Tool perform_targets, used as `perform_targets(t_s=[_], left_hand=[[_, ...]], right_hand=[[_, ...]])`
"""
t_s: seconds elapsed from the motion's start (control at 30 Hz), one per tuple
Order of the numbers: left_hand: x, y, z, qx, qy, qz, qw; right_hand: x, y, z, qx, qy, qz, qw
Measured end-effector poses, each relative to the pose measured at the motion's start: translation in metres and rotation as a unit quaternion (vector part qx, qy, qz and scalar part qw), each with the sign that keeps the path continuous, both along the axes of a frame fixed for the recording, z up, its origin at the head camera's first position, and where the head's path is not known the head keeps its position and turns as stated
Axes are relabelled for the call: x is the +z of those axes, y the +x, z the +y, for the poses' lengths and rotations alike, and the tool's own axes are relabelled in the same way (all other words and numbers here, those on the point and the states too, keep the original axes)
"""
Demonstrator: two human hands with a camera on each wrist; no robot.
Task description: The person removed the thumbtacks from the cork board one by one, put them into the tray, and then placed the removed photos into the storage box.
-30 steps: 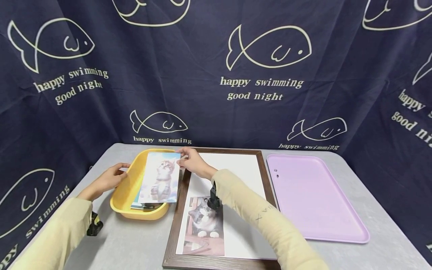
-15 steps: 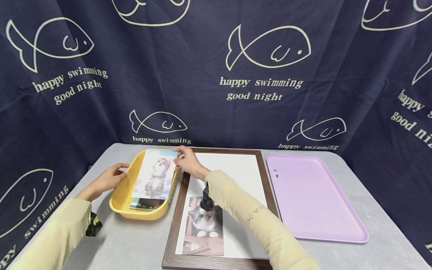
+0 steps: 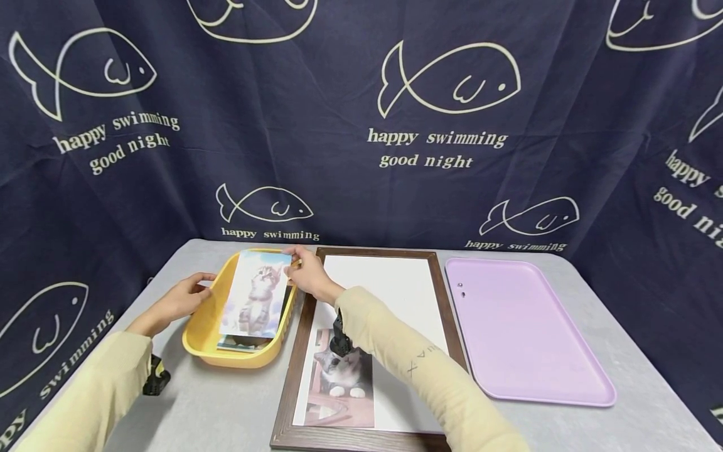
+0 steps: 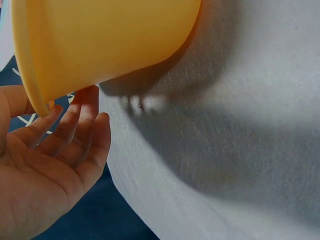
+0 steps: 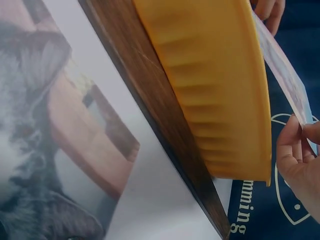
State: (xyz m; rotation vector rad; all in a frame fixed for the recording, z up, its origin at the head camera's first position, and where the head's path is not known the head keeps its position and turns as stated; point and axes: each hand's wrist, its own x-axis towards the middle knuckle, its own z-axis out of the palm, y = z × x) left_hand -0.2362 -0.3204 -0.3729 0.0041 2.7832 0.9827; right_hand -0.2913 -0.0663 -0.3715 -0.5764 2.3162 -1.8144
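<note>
Right hand (image 3: 307, 271) is pinching the top corner of a glossy kitten photo (image 3: 254, 294), holding it tilted over the yellow plastic tub (image 3: 204, 323); the bottom edge dips inside, where more prints lie. Left hand (image 3: 182, 299) rests relaxed and fairly open against the tub's outer wall, fingers straight, gripping nothing. Just under the right forearm there's a dark wooden frame (image 3: 290, 380) with a white backing and another cat photo (image 3: 342, 388) lying flat in it. Farther out past the right arm sits a smooth lilac tray (image 3: 525, 333) with rounded corners on the grey felt-like bench (image 3: 220, 408).
</note>
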Motion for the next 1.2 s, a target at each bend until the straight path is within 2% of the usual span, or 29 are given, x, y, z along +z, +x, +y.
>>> perform_targets(t_s=[0.17, 0.5, 0.67, 0.9, 1.07, 1.13, 1.2], left_hand=[[0.0005, 0.0002, -0.0001, 0.003, -0.003, -0.005, 1.0], [0.0027, 0.0026, 0.0011, 0.002, -0.004, -0.012, 0.9999], [0.0039, 0.0037, 0.0015, 0.004, -0.004, -0.018, 0.9998], [0.0035, 0.0033, 0.0018, 0.007, -0.003, -0.017, 0.9998], [0.0037, 0.003, 0.0018, 0.005, -0.005, -0.017, 0.9998], [0.0038, 0.0028, 0.0014, 0.004, -0.007, -0.017, 0.9998], [0.0039, 0.0027, 0.0013, 0.003, -0.008, -0.017, 0.9998]], right_hand=[[-0.0021, 0.0023, -0.0003, 0.011, 0.016, 0.007, 1.0], [-0.0006, 0.0049, 0.0025, 0.028, 0.085, 0.057, 0.994], [-0.0009, 0.0049, 0.0049, 0.042, 0.146, 0.097, 0.984], [-0.0025, 0.0049, 0.0086, 0.062, 0.192, 0.15, 0.968], [-0.0055, 0.0044, 0.0088, 0.055, 0.239, 0.201, 0.948], [-0.007, 0.0042, 0.0086, 0.053, 0.257, 0.209, 0.942], [-0.008, 0.0044, 0.0086, 0.054, 0.261, 0.201, 0.943]])
